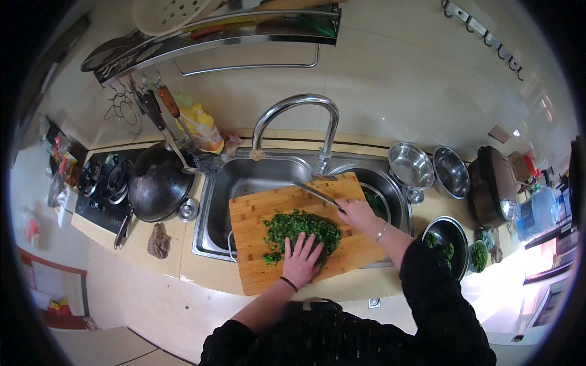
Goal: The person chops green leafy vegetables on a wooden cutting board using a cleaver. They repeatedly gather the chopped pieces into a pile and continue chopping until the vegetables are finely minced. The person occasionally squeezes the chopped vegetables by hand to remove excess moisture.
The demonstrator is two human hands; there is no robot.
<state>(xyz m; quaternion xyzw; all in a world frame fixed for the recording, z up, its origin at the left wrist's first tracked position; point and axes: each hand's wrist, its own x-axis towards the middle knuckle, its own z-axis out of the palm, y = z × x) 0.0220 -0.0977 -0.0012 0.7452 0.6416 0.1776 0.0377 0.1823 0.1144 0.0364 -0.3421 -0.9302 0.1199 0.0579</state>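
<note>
A wooden cutting board point(252, 217) lies tilted across the sink, its near edge over the counter front. Chopped leafy greens point(297, 226) are heaped on its middle. My left hand point(301, 261) presses on the near side of the heap, fingers spread and holding nothing. At the board's right part, my right hand point(359, 214) grips a kitchen knife point(318, 193) by its dark handle. The blade points up and to the left over the board's far part, apart from the heap. I cannot tell whether the blade touches the wood.
Behind the board rises a curved chrome faucet point(295, 98) over the steel double sink point(215, 201). To the right stand steel bowls point(410, 165), a bowl with greens point(451, 228) and a rice cooker point(492, 187). Leftward are a black wok point(160, 187) and a brown rag point(159, 241).
</note>
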